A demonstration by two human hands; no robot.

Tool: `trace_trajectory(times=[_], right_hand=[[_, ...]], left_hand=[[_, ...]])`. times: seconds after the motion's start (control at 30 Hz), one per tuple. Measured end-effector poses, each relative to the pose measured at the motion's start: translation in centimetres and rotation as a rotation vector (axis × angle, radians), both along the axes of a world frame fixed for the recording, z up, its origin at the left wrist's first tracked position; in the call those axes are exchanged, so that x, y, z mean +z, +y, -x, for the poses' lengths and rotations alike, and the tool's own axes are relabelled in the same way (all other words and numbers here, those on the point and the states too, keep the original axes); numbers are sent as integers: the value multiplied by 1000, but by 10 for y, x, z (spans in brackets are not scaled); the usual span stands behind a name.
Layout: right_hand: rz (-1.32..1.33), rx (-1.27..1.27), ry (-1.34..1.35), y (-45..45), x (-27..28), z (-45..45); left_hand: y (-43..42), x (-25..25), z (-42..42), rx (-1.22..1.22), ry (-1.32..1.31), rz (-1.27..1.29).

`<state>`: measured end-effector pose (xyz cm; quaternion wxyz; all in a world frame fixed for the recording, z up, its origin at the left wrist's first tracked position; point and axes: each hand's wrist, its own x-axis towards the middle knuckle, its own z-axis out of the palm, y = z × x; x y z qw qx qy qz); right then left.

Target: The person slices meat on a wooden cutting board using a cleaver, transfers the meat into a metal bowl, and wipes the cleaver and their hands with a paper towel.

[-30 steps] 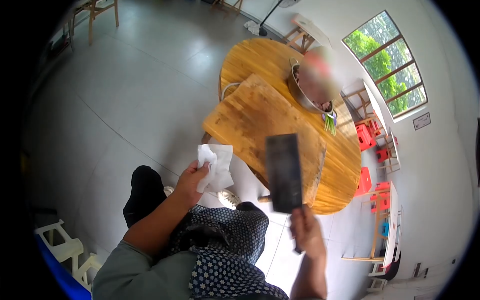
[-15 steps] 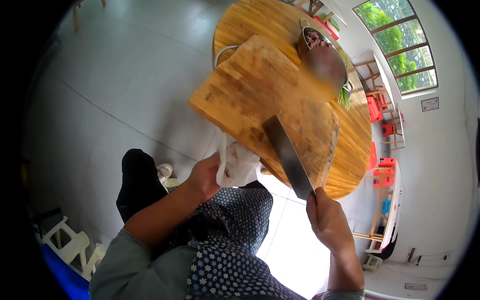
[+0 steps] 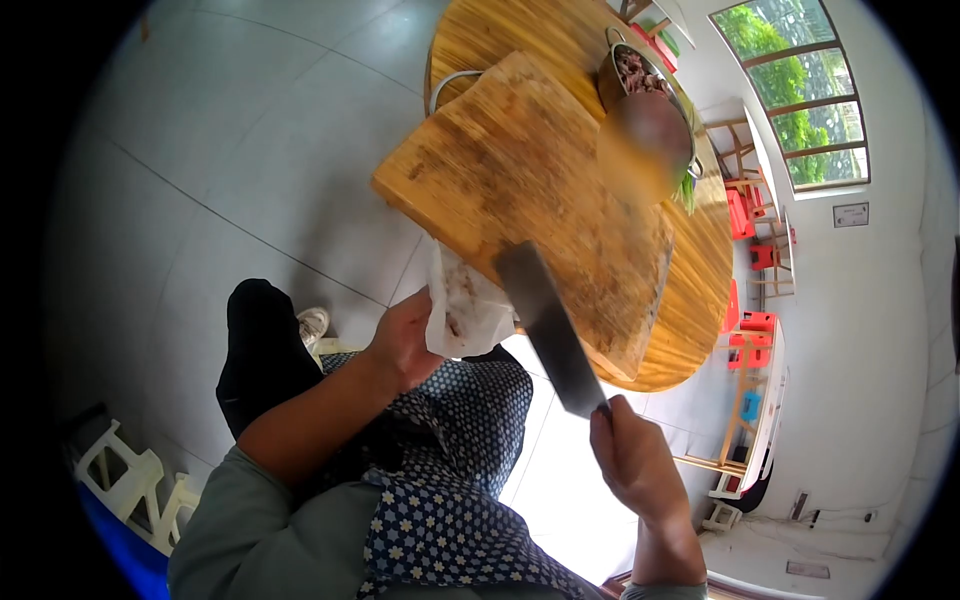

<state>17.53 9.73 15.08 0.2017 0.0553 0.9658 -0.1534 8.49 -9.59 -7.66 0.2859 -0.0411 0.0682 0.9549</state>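
Well, a round table (image 3: 702, 275) carries a thick board (image 3: 510, 150) and a pot (image 3: 609, 84) of meat (image 3: 640, 75). Apart from each other, the right hand (image 3: 637, 460) grips a knife (image 3: 548, 325) by its handle, blade over the board's near edge, and the left hand (image 3: 403, 340) holds stained white paper (image 3: 465, 305) beside the blade.

Left hand (image 3: 404, 340) half-curled — right hand (image 3: 638, 455) closed in fist.

Watching remotely, I see my right grip (image 3: 640, 452) wrapped around a broad cleaver (image 3: 550, 330), slanted across my view of a wooden board's (image 3: 520, 165) near edge. My left grip (image 3: 402, 336) holds stained white paper (image 3: 468, 305) beside the cleaver. A pot (image 3: 610, 92) of meat (image 3: 637, 73) sits on the round surface (image 3: 482, 32).
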Motion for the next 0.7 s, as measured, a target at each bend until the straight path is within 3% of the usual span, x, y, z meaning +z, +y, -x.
trace_trajectory(times=[0.13,0.2,0.27,0.4,0.53,0.6,0.7], right_hand=[[42,45,-107,-11,-9,-8],[60,67,-37,2,-14,-15],[348,-370,-46,9,-12,-18],[526,-544,245,46,-32,-23],[409,-655,399,71,-42,-28],[144,-677,361,80,-52,-27],[100,-644,379,64,-59,-24]], left_hand=[[-4,-1,-5,11,-57,-6],[-5,-1,-9,25,-66,2],[-5,-2,-13,24,-69,15],[9,-12,-18,-24,-87,24],[20,-29,-19,-15,-63,28],[18,-25,-15,-32,-43,-1],[18,-21,-13,-31,-61,14]])
